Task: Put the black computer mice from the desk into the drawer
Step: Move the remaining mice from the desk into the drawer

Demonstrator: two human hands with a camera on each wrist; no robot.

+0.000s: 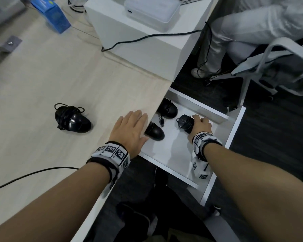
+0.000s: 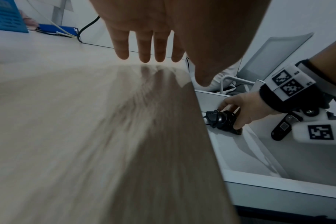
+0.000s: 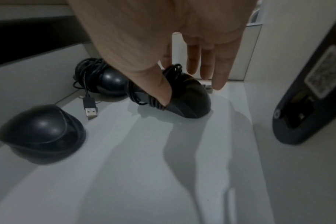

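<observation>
Three black mice lie in the drawer [image 1: 233,135]: the right hand [image 1: 202,125] grasps one cord-wrapped mouse [image 1: 185,123] for seating, left hand [image 1: 129,131] relaxed flat on the worktop [image 1: 59,75].

The right hand [image 3: 163,37] is seen from above the drawer [image 3: 134,174]. A cable-wrapped mouse [image 3: 186,98] is pinched by the thumb [image 3: 159,87] on its near side; the remaining fingers [image 3: 219,72] extend down beyond it. The mouse rests on the drawer floor. To the left of the held mouse, a second cable-wrapped mouse [image 3: 105,80] is set against the drawer wall, with its USB plug [image 3: 91,108] laid on the floor. Further left and nearer the camera, a third mouse [image 3: 42,133] is placed.
</observation>
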